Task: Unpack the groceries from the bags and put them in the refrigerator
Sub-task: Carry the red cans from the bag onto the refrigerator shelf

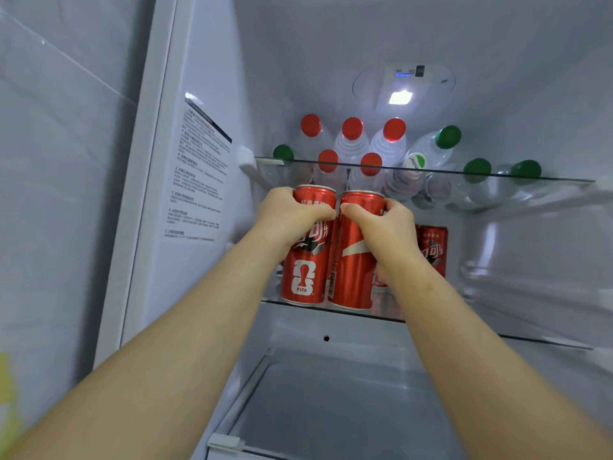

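Reaching into the open refrigerator with both arms. Got the left hand clamped round the top of a red cola can, the one with the FIFA print. Got the right hand curled round the top of a second cola can. Holding both upright, side by side and pretty much touching, bottoms down at the front edge of the middle glass shelf. Can't tell whether fully set down or a hair off it.

Just behind the right hand, spotting a third cola can standing on that same shelf, partly hidden by the wrist.

Straight above both grips, looking at the upper glass shelf, packed with clear bottles, caps pointing out front. Seeing red-capped water bottles bunched right over the two held cans, and green-capped water bottles mostly up and right of the right hand, plus one out past the left hand.

Higher up behind those, seeing a lit fridge light. Left of the left hand, noticing a printed label stuck on the side wall. Under both forearms, looking down into a lower compartment.
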